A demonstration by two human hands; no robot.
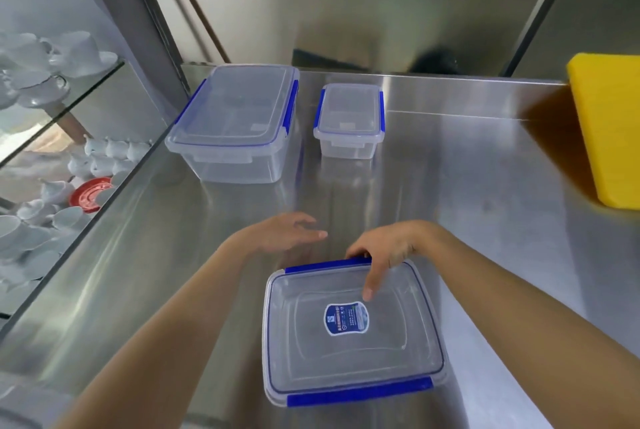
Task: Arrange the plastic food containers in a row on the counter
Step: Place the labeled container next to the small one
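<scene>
Three clear plastic containers with blue clips sit on the steel counter. Largest is the big container at the back left, lid on. Next in size is the flat container near the front edge, and smallest is the little container standing apart to the right of the big one.

The right hand rests on the flat container's far edge, its fingers curled over the blue clip and onto the lid, holding it loosely rather than clamping it. The left hand hovers just off the counter beside it, fingers open and holding nothing.

Risks, as I judge them: a one-handed lift from the far edge could tip the flat container or pop its clip, and the smooth steel could let it skid toward the near edge. Pushed too far back, it could knock the little container out of line.

Whether the containers hold anything is hard to make out through the plastic. The sticker's print is unreadable, and the yellow board is cut off at right.
</scene>
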